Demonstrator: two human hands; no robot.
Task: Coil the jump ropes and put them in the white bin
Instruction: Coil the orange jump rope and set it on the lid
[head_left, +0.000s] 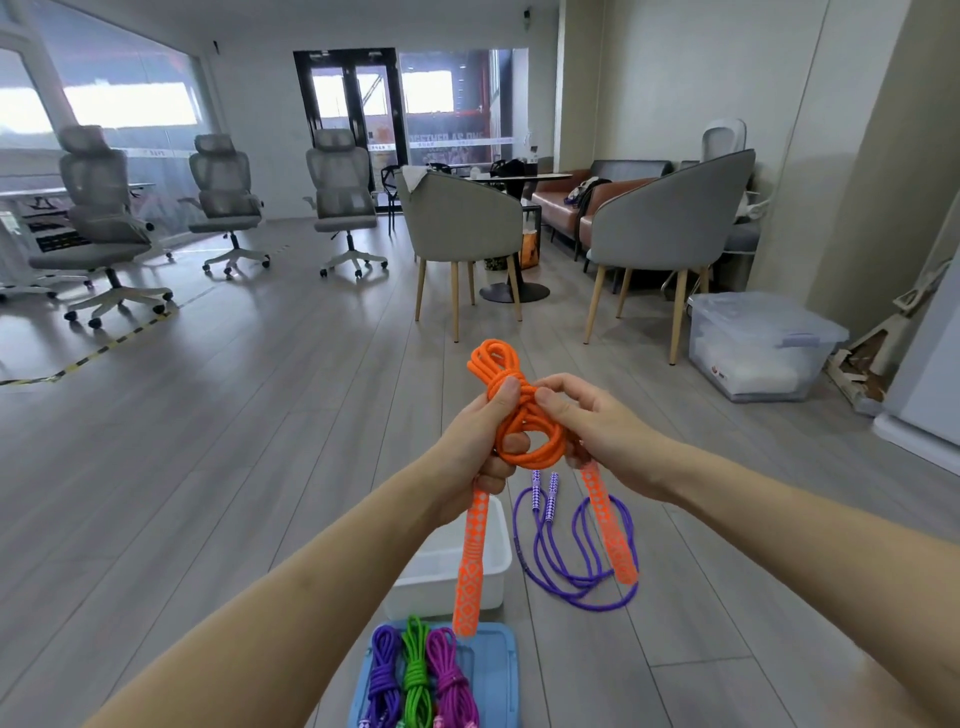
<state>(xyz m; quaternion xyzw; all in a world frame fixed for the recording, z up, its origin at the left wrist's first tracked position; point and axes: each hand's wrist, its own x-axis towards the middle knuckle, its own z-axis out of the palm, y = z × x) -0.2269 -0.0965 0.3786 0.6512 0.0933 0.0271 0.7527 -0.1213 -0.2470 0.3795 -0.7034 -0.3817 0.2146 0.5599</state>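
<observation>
Above the white bin, both hands grip the coiled orange rope.

It was an office, open-plan with a lounge corner. Three grey mesh swivel chairs on castors stood along a glass partition wall at the left. Padded grey armchairs and a brown sofa sat around a small round table. Grey plank flooring ran throughout, with black-framed glass doors at the far end.
</observation>
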